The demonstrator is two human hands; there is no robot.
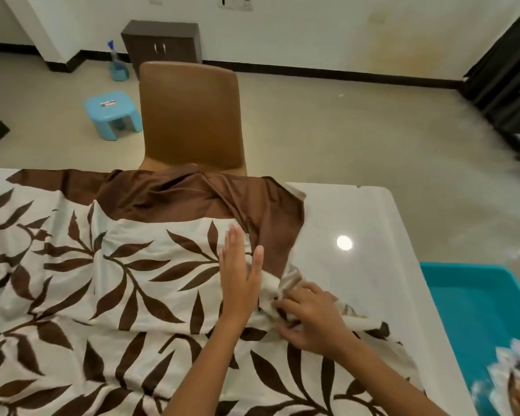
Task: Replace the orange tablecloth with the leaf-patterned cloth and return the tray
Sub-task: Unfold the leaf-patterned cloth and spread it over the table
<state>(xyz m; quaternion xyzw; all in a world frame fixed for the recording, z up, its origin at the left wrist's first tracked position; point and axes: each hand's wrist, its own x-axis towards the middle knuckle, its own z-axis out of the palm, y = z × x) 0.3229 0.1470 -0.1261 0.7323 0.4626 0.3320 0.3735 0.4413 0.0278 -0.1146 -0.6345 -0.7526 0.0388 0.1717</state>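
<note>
Brown-leaved cloth (108,280) spread over the white bench (357,223).
Left hand (240,277) lies flat, fingers straight, on it; right hand (309,316) grasps a bunched fold beside the teal tray (469,298).

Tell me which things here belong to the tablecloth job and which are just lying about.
Job: leaf-patterned cloth, white table, left hand flat on cloth, right hand gripping bunched cloth.
Lying about: brown chair, blue stool, dark cabinet, teal bin.

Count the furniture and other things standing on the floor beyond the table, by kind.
Chair: 1
Stool: 1
Cabinet: 1
Spray bottle standing in a small tub: 1 each, 2
Total: 5
</note>
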